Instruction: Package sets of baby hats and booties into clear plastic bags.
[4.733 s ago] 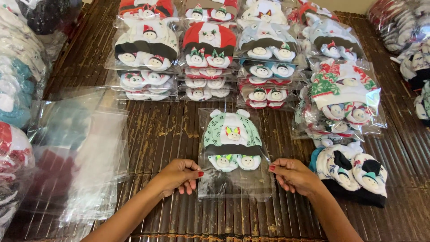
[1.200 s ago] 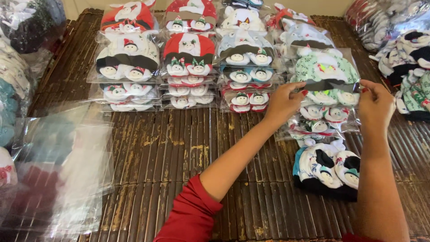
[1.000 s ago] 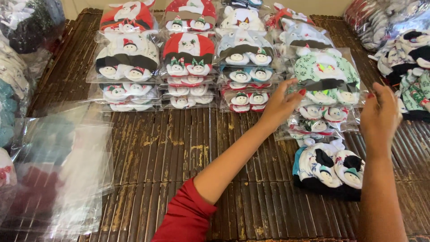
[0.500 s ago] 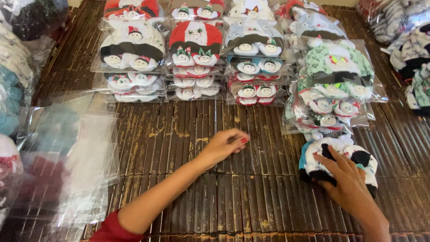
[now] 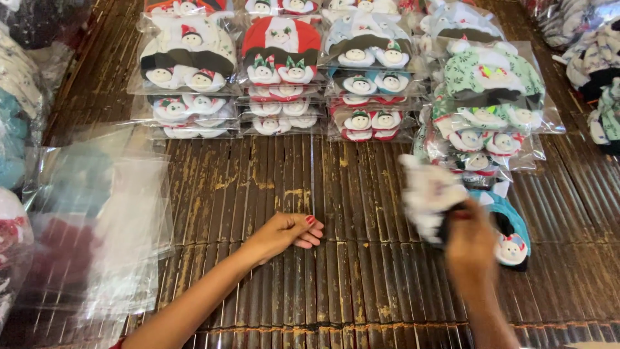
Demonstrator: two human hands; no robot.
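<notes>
Dark slatted bamboo matting (image 5: 361, 284) covers the whole work surface, worn pale in patches. Across the twelve o'clock edge sit rows of clear-bagged hats with little snowman faces: a white-and-black stack (image 5: 187, 58) at eleven o'clock, a red one (image 5: 281, 52) at twelve, a grey-blue one (image 5: 368, 48) just beside it, and a green patterned stack (image 5: 494, 81) at two o'clock. A loose heap of empty clear plastic bags (image 5: 97, 213) lies at nine o'clock.

Near the centre, the left hand (image 5: 284, 234) rests on the mat, fingers loosely curled with nothing in them, red nails showing. At four o'clock the right hand (image 5: 468, 239) is blurred by motion, and its fingers are closed around a white hat (image 5: 429, 194), lifted just above the mat. Right beside that hand, at its three o'clock, a teal-and-black hat (image 5: 513, 236) with a snowman face lies unbagged on the matting, below the green stack.
</notes>
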